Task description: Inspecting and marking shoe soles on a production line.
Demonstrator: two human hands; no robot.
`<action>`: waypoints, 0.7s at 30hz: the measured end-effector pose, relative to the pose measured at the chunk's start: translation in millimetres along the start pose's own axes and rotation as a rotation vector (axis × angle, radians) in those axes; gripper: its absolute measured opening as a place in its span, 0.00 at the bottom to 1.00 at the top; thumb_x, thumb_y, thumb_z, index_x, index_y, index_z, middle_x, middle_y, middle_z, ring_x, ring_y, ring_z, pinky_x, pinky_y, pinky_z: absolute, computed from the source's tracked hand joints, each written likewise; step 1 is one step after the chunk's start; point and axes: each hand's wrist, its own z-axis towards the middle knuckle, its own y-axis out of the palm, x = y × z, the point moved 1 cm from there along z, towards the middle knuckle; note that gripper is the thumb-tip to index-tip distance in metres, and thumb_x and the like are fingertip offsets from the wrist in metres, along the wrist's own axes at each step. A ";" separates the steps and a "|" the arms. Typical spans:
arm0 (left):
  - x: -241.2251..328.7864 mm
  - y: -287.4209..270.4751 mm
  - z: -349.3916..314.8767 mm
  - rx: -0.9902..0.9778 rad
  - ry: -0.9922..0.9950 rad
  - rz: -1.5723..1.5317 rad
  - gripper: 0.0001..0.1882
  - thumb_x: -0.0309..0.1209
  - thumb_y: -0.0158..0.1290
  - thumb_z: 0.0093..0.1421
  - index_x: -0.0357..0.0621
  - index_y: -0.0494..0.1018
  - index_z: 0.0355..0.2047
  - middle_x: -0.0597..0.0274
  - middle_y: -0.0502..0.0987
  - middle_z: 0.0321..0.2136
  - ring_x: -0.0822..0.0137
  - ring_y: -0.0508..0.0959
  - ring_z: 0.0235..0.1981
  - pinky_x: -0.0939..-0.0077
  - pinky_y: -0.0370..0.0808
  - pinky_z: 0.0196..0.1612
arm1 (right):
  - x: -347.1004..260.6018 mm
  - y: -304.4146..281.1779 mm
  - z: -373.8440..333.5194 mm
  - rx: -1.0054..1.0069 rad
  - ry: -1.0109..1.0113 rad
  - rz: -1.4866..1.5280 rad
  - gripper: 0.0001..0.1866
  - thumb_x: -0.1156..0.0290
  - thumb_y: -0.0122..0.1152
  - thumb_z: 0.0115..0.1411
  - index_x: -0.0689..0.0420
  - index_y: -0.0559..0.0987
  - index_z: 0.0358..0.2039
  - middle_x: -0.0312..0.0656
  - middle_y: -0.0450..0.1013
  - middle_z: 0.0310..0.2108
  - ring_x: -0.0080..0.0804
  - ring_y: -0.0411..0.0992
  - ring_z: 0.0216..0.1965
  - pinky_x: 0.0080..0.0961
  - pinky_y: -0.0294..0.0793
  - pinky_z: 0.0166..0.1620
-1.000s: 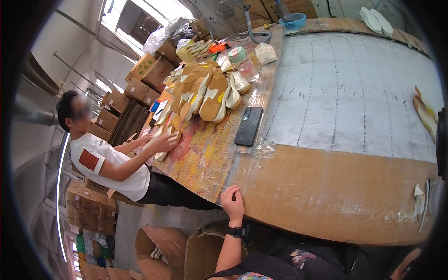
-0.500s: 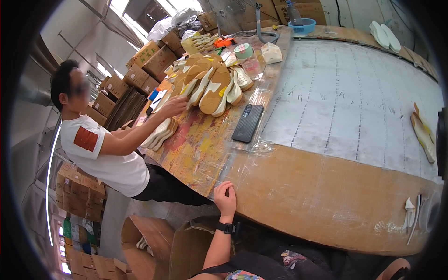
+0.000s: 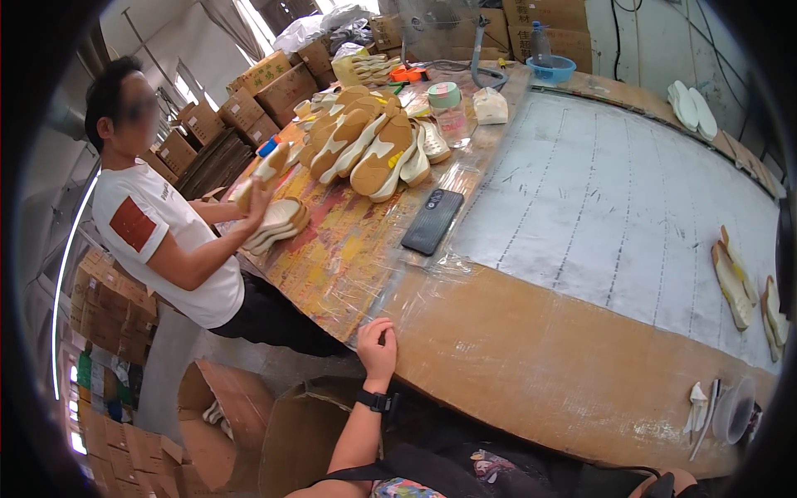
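Observation:
My left hand (image 3: 377, 349) rests at the front edge of the brown table board (image 3: 498, 332). Its fingers are curled in, and nothing shows in them. A black watch is on that wrist. My right hand is out of view; only a bit of the arm shows at the lower right. Beyond my left hand lies a dark phone (image 3: 432, 222). At the right of the white marked sheet (image 3: 573, 199) lie tan-and-white shoe soles (image 3: 732, 282). On the left, a co-worker (image 3: 166, 232) holds a sole (image 3: 267, 168) beside a small stack of soles (image 3: 278, 224).
A large heap of soles (image 3: 365, 141) stands at the back left, next to a jar with a green lid (image 3: 447, 108). A blue basin (image 3: 551, 73) with a bottle is at the back. Near the right front are a clear tub (image 3: 734, 412) and a thin stick. Open cartons (image 3: 224, 423) stand below the table.
The co-worker's hands have moved from the heap back toward the body, now with a sole in them. My view has shifted to the right; my left hand stays at the edge.

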 end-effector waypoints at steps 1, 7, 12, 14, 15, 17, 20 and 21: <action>0.7 1.5 1.3 -0.005 0.005 -0.002 0.04 0.20 0.51 0.45 0.40 0.73 0.24 0.60 0.76 0.29 0.59 0.73 0.33 0.71 0.70 0.37 | -0.7 -1.2 1.7 -0.019 -0.033 -0.013 0.08 0.63 0.50 0.56 0.52 0.66 0.25 0.26 0.58 0.21 0.14 0.59 0.20 0.12 0.60 0.22; -6.7 -5.7 -1.3 0.003 -0.010 0.022 0.04 0.20 0.51 0.47 0.39 0.73 0.24 0.58 0.75 0.29 0.60 0.73 0.34 0.71 0.69 0.40 | -11.6 -17.6 17.8 -0.147 -0.213 -0.083 0.08 0.63 0.50 0.56 0.52 0.66 0.26 0.26 0.58 0.22 0.13 0.60 0.21 0.10 0.60 0.23; 5.9 33.7 6.3 -0.055 -0.017 -0.083 0.05 0.19 0.50 0.47 0.39 0.73 0.25 0.57 0.75 0.31 0.59 0.72 0.35 0.70 0.68 0.41 | -37.9 -18.2 66.1 -0.430 -0.483 -0.275 0.09 0.62 0.51 0.56 0.52 0.66 0.26 0.25 0.58 0.23 0.12 0.60 0.21 0.09 0.61 0.24; -16.3 -27.3 -1.4 0.017 -0.027 0.042 0.05 0.19 0.49 0.47 0.38 0.73 0.26 0.57 0.75 0.31 0.58 0.72 0.35 0.70 0.68 0.41 | -28.0 -53.4 30.8 -0.406 -0.221 -0.261 0.13 0.55 0.35 0.63 0.48 0.62 0.27 0.31 0.56 0.21 0.24 0.58 0.21 0.23 0.59 0.22; -16.0 -22.1 0.4 -0.007 -0.028 0.019 0.05 0.20 0.49 0.49 0.37 0.73 0.27 0.57 0.74 0.32 0.60 0.72 0.36 0.71 0.68 0.42 | -27.8 -65.0 23.0 -0.349 -0.295 -0.713 0.06 0.69 0.42 0.57 0.54 0.66 0.24 0.34 0.59 0.14 0.31 0.62 0.16 0.28 0.61 0.18; -6.6 27.2 3.8 -0.076 -0.011 -0.076 0.05 0.20 0.49 0.49 0.36 0.72 0.27 0.57 0.74 0.33 0.59 0.72 0.36 0.71 0.68 0.42 | -9.3 -98.5 12.5 -0.630 -0.094 -0.987 0.07 0.71 0.43 0.55 0.56 0.68 0.23 0.38 0.63 0.17 0.34 0.64 0.20 0.30 0.63 0.24; -14.4 -10.6 -1.7 -0.043 -0.010 0.012 0.04 0.20 0.49 0.49 0.36 0.72 0.27 0.56 0.75 0.33 0.59 0.72 0.36 0.70 0.67 0.42 | 69.1 -148.7 -42.7 -0.694 0.776 -0.957 0.06 0.72 0.54 0.54 0.61 0.74 0.29 0.47 0.71 0.24 0.41 0.68 0.27 0.27 0.67 0.30; -12.9 -2.8 -1.2 -0.058 0.018 -0.016 0.04 0.20 0.49 0.49 0.36 0.72 0.27 0.56 0.75 0.33 0.59 0.72 0.36 0.70 0.67 0.42 | 79.2 -182.2 -60.0 -0.659 0.824 -1.057 0.06 0.71 0.54 0.54 0.60 0.75 0.29 0.47 0.71 0.25 0.42 0.69 0.27 0.29 0.67 0.29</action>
